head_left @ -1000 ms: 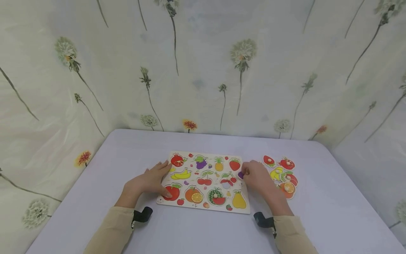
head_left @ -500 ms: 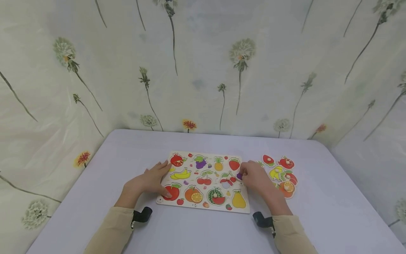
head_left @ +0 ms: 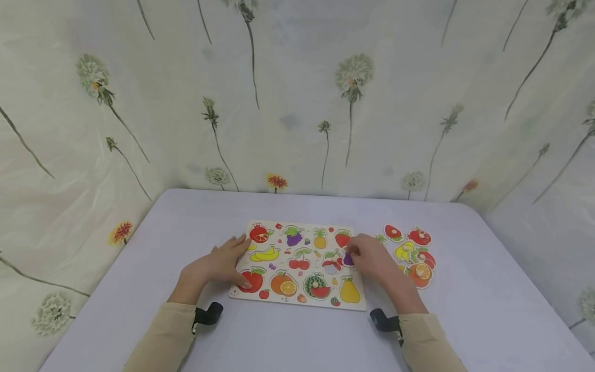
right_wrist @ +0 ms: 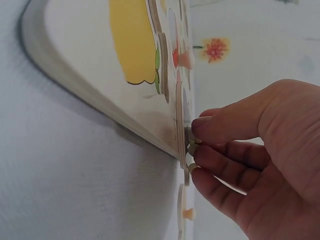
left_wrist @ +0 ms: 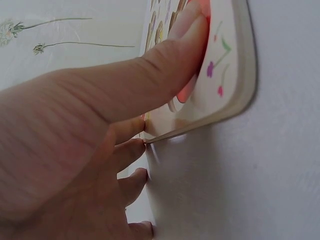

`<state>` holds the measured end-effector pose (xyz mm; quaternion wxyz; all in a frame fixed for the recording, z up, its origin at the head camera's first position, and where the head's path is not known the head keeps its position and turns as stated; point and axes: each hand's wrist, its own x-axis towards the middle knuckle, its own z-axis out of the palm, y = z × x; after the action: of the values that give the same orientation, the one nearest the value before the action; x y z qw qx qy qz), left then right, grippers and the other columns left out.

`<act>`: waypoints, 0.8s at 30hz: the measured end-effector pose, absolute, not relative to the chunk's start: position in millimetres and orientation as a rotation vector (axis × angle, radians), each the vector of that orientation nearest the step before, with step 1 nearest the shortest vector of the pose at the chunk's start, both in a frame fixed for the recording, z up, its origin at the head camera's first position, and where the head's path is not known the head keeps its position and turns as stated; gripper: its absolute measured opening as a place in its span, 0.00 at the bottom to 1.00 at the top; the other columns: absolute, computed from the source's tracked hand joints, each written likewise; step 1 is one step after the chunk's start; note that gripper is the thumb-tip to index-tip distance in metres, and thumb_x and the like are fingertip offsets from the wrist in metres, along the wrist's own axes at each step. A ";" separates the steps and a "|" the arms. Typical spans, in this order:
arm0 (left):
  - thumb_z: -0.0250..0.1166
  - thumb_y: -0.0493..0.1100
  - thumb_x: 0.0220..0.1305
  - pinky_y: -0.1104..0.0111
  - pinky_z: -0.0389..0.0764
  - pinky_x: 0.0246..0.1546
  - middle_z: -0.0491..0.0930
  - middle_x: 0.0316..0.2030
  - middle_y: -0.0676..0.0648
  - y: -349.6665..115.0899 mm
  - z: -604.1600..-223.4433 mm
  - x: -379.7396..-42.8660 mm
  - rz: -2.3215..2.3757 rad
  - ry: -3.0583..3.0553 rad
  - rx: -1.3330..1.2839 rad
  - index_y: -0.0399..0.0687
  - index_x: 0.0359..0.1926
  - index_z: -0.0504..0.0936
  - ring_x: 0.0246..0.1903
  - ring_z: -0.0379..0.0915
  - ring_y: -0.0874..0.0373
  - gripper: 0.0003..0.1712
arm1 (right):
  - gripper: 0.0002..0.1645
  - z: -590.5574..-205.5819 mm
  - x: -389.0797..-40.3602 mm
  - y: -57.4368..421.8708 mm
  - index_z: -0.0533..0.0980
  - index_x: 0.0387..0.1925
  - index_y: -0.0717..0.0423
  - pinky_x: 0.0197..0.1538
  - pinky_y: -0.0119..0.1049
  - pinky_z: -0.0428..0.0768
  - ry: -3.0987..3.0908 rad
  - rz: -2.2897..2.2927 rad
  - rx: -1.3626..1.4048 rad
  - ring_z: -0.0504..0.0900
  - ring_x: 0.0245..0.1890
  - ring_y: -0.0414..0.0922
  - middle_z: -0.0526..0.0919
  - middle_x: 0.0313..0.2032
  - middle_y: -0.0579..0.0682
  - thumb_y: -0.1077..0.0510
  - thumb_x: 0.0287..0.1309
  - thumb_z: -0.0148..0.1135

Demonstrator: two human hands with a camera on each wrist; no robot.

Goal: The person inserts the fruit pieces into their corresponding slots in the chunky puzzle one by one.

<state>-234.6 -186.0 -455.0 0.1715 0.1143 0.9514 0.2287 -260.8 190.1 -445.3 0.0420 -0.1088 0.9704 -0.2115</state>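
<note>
Pale desk (head_left: 297,341), floral backdrop (head_left: 288,155) behind, carries a puzzle board (head_left: 321,303), left grip (head_left: 226,261) spread unclasped on its left edge, right grip (head_left: 373,257) pinching a purple piece (head_left: 348,260) at its right edge, where a fingertip-only hold could slip and drop it askew.

Smooth wooden-looking board (left_wrist: 232,75), matt pale tabletop (head_left: 297,341), faintly glossy backdrop (head_left: 288,77)

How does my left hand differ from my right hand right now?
The left hand is at the left side of the fruit board, the right hand at its right. The left hand is spread, its thumb on the red apple; the right hand has thumb and fingers together, pinching a purple piece. Both are bare, with beige sleeves behind.
</note>
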 end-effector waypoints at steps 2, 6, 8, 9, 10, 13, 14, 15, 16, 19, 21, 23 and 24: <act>0.79 0.56 0.45 0.35 0.44 0.74 0.48 0.79 0.45 -186.3 -454.7 -234.4 0.654 2.702 0.327 0.50 0.78 0.53 0.79 0.37 0.42 0.63 | 0.03 -445.1 -260.9 188.8 0.82 0.37 0.51 0.44 0.38 0.80 2.971 -0.646 -0.337 0.75 0.37 0.45 0.79 0.35 0.48 0.60 0.61 0.65; 0.79 0.56 0.45 0.35 0.43 0.74 0.48 0.79 0.45 -186.3 -455.1 -234.7 0.657 2.705 0.325 0.50 0.78 0.53 0.79 0.37 0.42 0.63 | 0.04 -444.8 -260.6 186.4 0.82 0.38 0.53 0.44 0.38 0.81 2.970 -0.643 -0.326 0.75 0.37 0.45 0.79 0.35 0.48 0.60 0.61 0.66; 0.79 0.56 0.45 0.35 0.44 0.74 0.48 0.79 0.45 -186.3 -455.9 -234.8 0.656 2.707 0.325 0.50 0.78 0.53 0.79 0.37 0.42 0.63 | 0.05 -445.5 -260.5 185.7 0.82 0.39 0.53 0.44 0.39 0.81 2.972 -0.634 -0.311 0.75 0.37 0.45 0.79 0.35 0.48 0.60 0.61 0.66; 0.79 0.56 0.45 0.35 0.44 0.74 0.48 0.79 0.45 -186.2 -456.4 -234.8 0.654 2.709 0.323 0.50 0.78 0.53 0.79 0.37 0.42 0.64 | 0.06 -446.0 -260.7 185.4 0.82 0.40 0.54 0.44 0.39 0.81 2.973 -0.627 -0.301 0.74 0.37 0.45 0.79 0.35 0.49 0.60 0.60 0.66; 0.79 0.56 0.45 0.35 0.44 0.74 0.48 0.79 0.45 -186.3 -456.7 -234.9 0.648 2.710 0.321 0.50 0.78 0.53 0.79 0.37 0.42 0.64 | 0.07 -446.6 -261.0 185.0 0.82 0.40 0.54 0.43 0.39 0.81 2.971 -0.618 -0.294 0.74 0.37 0.45 0.79 0.35 0.49 0.59 0.60 0.66; 0.79 0.56 0.45 0.34 0.45 0.74 0.48 0.79 0.45 -186.1 -457.2 -234.9 0.638 2.713 0.315 0.50 0.78 0.53 0.79 0.38 0.42 0.64 | 0.08 -448.1 -261.8 184.0 0.81 0.41 0.55 0.42 0.39 0.80 2.963 -0.599 -0.282 0.74 0.37 0.45 0.79 0.35 0.49 0.59 0.60 0.66; 0.79 0.56 0.45 0.35 0.45 0.74 0.48 0.79 0.45 -186.0 -457.4 -234.8 0.635 2.712 0.311 0.50 0.78 0.53 0.79 0.38 0.42 0.64 | 0.08 -448.5 -262.1 183.8 0.81 0.41 0.55 0.42 0.39 0.80 2.960 -0.590 -0.281 0.74 0.37 0.45 0.79 0.35 0.49 0.59 0.59 0.66; 0.79 0.56 0.45 0.35 0.45 0.74 0.48 0.79 0.45 -185.8 -457.5 -234.7 0.632 2.712 0.310 0.51 0.78 0.53 0.79 0.38 0.42 0.64 | 0.08 -448.7 -262.5 183.6 0.81 0.41 0.55 0.42 0.39 0.80 2.959 -0.579 -0.281 0.74 0.37 0.45 0.79 0.35 0.49 0.59 0.59 0.67; 0.79 0.57 0.45 0.35 0.45 0.74 0.48 0.79 0.46 -185.5 -457.2 -234.6 0.632 2.708 0.304 0.51 0.78 0.53 0.79 0.37 0.43 0.64 | 0.08 -448.5 -262.6 183.3 0.81 0.41 0.55 0.42 0.39 0.80 2.954 -0.573 -0.279 0.74 0.37 0.46 0.79 0.35 0.50 0.59 0.59 0.67; 0.79 0.56 0.45 0.36 0.44 0.74 0.48 0.79 0.46 -185.1 -456.2 -234.0 0.637 2.704 0.297 0.51 0.78 0.53 0.79 0.37 0.43 0.64 | 0.07 -447.9 -264.0 183.5 0.81 0.39 0.54 0.41 0.38 0.80 2.939 -0.567 -0.277 0.74 0.37 0.46 0.79 0.35 0.49 0.60 0.59 0.66; 0.79 0.56 0.45 0.37 0.44 0.75 0.48 0.80 0.46 -184.7 -454.8 -233.3 0.643 2.700 0.288 0.52 0.78 0.53 0.79 0.37 0.43 0.64 | 0.06 -447.2 -265.1 184.0 0.81 0.38 0.53 0.40 0.38 0.79 2.930 -0.571 -0.282 0.74 0.37 0.46 0.78 0.35 0.50 0.60 0.59 0.66; 0.79 0.56 0.46 0.37 0.43 0.75 0.47 0.80 0.47 -184.0 -452.8 -232.3 0.651 2.697 0.286 0.52 0.78 0.53 0.79 0.37 0.43 0.63 | 0.05 -447.0 -266.3 184.6 0.82 0.38 0.52 0.39 0.37 0.78 2.925 -0.577 -0.291 0.74 0.37 0.46 0.78 0.35 0.50 0.60 0.58 0.66; 0.79 0.56 0.46 0.37 0.43 0.75 0.47 0.80 0.47 -183.8 -452.0 -231.8 0.657 2.692 0.285 0.52 0.78 0.53 0.79 0.36 0.43 0.63 | 0.05 -446.9 -266.7 184.7 0.81 0.37 0.52 0.38 0.37 0.77 2.922 -0.579 -0.295 0.74 0.36 0.46 0.78 0.35 0.50 0.60 0.58 0.66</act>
<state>-231.8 -183.8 -452.0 0.1772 0.1008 0.9511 0.2320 -266.7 184.7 -446.9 0.0738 -0.0984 0.9735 -0.1930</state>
